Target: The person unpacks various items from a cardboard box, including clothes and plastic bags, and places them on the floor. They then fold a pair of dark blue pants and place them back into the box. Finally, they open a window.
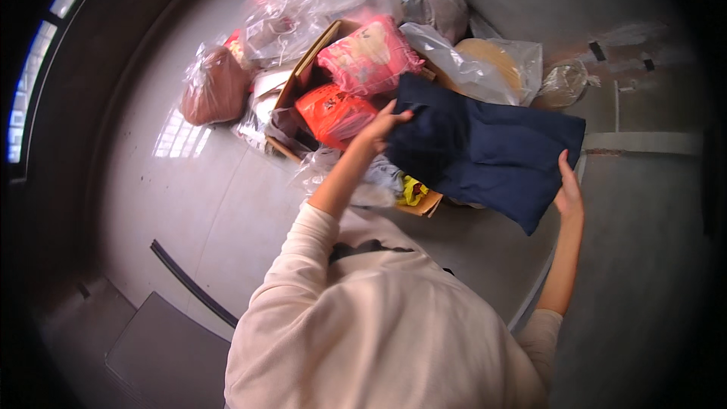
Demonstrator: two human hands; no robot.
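Note:
Between my two hands I hold up a dark navy cloth item (494, 147), flat and roughly rectangular; whether it is a cushion cover, a bag or a folded garment I cannot tell. My left hand (383, 128) grips its left end, and my right hand (569, 193) pinches its right edge. Behind the cloth stands an open cardboard box (309, 62), partly hidden by it. A pink ruffled cushion (372, 57) and a red plastic bag (335, 113) lie in the box, the bag close to my left forearm.
Clear plastic bags with contents (318, 11) crowd around the box. A tied bag with a brown item (210, 85) sits to the left. A round tan item (491, 62) lies in plastic at the right. On the floor rests a dark strip (193, 284), near a grey panel (170, 352).

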